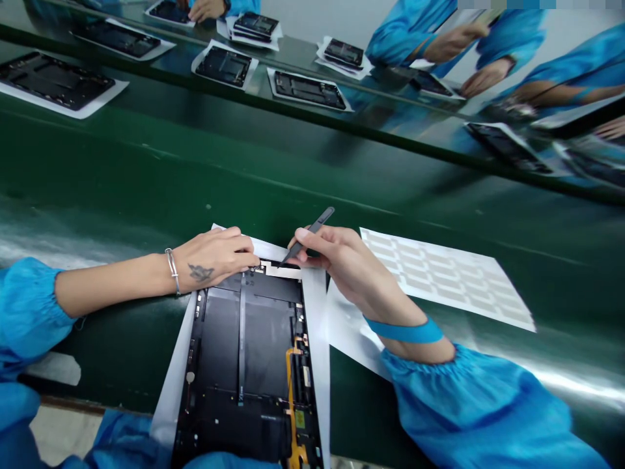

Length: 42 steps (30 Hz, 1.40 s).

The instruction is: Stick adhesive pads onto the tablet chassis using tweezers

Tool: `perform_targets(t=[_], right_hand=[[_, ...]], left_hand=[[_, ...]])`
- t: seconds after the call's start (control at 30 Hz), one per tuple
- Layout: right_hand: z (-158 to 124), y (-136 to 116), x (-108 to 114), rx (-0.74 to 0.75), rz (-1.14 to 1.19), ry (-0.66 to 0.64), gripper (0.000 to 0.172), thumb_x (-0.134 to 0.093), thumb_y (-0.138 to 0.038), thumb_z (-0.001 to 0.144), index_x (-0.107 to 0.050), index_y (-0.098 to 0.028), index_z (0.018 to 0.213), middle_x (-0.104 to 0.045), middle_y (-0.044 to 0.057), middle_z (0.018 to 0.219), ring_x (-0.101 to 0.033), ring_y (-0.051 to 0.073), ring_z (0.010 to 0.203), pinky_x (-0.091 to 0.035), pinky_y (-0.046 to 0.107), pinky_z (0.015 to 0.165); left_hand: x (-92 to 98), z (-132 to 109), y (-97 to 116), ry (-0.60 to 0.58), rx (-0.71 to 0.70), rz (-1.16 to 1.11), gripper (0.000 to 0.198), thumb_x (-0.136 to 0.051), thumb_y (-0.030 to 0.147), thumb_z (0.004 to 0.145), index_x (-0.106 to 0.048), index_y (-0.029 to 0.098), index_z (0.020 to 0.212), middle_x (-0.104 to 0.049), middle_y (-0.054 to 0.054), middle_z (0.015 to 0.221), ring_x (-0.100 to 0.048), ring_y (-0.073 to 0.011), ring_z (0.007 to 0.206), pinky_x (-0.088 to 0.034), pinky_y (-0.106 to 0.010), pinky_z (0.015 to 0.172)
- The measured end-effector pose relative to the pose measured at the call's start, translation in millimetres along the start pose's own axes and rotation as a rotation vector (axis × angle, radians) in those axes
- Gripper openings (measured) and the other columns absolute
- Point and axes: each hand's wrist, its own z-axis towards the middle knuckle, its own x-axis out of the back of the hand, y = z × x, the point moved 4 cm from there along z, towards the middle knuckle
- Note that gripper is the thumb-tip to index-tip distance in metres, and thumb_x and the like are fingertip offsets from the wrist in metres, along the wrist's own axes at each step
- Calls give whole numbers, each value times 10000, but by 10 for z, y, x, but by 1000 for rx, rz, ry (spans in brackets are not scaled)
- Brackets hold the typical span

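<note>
Tweezers (308, 236) pinched in my right hand (342, 264) reach the top edge of the tablet panel (249, 339); my left hand (212, 257), curled, gripping nothing, steadies it, label sheet (446, 277) handy at 2 o'clock.

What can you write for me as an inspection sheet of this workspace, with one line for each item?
Surface: glossy green bench top.
Job's things: black tablet-like device with open back on white paper; black pointed tool.
Clutter: white sheet of die-cut pads, right of the device.
Hands: left hand rests at the device's top edge; right hand holds the tool, its tip near that edge.
Cables: orange flex cable on the device.
Surroundings: co-workers' hands in blue sleeves beyond, with more devices on white paper.
</note>
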Motion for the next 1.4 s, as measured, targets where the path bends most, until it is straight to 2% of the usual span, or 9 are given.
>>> perform_targets(t=[0.17, 0.57, 0.93, 1.13, 1.27, 1.4], right_hand=[[0, -3, 6, 8, -20, 7, 465, -715, -563, 732, -531, -205, 501, -566, 42, 663, -546, 169, 677, -498, 312, 681], [3, 8, -1, 19, -36, -15, 451, -690, -574, 750, -532, -204, 547, -546, 29, 636, -536, 165, 659, -484, 322, 707], [25, 31, 16, 6, -30, 7, 466, -705, -584, 736, -546, -200, 526, -563, 36, 626, -558, 172, 676, -491, 319, 706], [40, 31, 9, 35, -37, -10, 469, -693, -603, 737, -541, -210, 532, -557, 34, 616, -559, 180, 678, -474, 319, 689], [49, 23, -3, 30, -17, -31, 476, -707, -601, 726, -548, -200, 525, -569, 33, 627, -570, 176, 691, -463, 312, 696], [53, 19, -13, 63, -34, -28, 468, -695, -616, 732, -560, -196, 574, -563, 18, 606, -552, 163, 655, -436, 303, 662]], left_hand=[[9, 0, 7, 7, -3, -15, 241, -420, 195, 1015, -632, 182, 1129, -643, -58, 1092, -528, -176, 930, -430, -283, 794], [15, -1, 2, -7, 5, -11, 252, -407, 197, 1018, -626, 187, 1141, -638, -60, 1099, -526, -176, 938, -429, -285, 778], [35, 12, 14, -66, 30, -2, 303, -390, 147, 1000, -602, 222, 1203, -615, -66, 1119, -503, -185, 932, -406, -291, 767], [34, 1, 18, -65, 32, 23, 295, -408, 142, 988, -601, 220, 1197, -599, -62, 1105, -489, -198, 902, -389, -305, 754], [30, -19, 6, -48, 17, 28, 307, -391, 147, 990, -571, 200, 1233, -594, -69, 1120, -496, -201, 949, -392, -300, 788], [38, -14, -11, -86, 27, 39, 336, -362, 165, 1001, -559, 233, 1264, -580, -67, 1128, -485, -195, 894, -387, -307, 779]])
